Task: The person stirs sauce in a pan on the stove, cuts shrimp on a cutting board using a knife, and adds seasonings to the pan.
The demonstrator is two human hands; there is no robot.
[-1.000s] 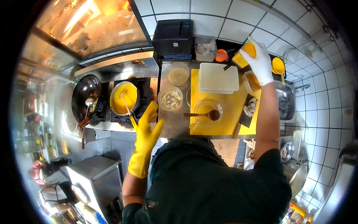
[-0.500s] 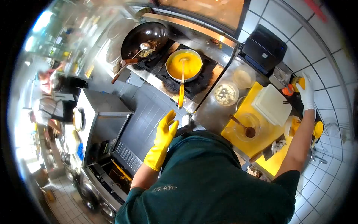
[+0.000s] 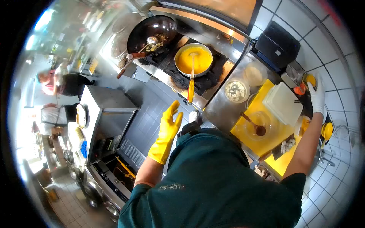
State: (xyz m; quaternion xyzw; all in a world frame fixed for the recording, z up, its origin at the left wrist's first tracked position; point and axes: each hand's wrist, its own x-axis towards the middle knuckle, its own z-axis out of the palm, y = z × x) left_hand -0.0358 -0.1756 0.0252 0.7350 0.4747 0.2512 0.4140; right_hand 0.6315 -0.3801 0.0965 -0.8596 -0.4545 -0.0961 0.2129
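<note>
My left hand [image 3: 167,129], in a yellow rubber glove, is held over the floor with its fingers apart and nothing in it. In a white glove, my right hand [image 3: 318,98] reaches to the wall side of the counter, its fingers against a small yellow-topped container [image 3: 311,79]. An orange-rimmed item [image 3: 300,89] stands beside that container. On the stove, a pan [image 3: 180,70] contains yellow liquid [image 3: 197,62], and a ladle with a yellow handle [image 3: 191,89] rests in it. Beside it, a black wok [image 3: 167,24] holds another ladle [image 3: 153,40] and some food pieces.
A yellow cutting board [image 3: 243,133] carries a clear bowl with a brown ladle [image 3: 260,130], a white lidded box [image 3: 285,102] and a cleaver [image 3: 279,150]. A bowl of pale pieces [image 3: 237,90] sits nearby. Two people [image 3: 53,114] stand at the far left. A steel cabinet [image 3: 114,117] is to my left.
The view has shifted, moving the stove and counter slightly rightward in the picture. Both hands keep nearly the same places, the right one still at the yellow-topped container.
</note>
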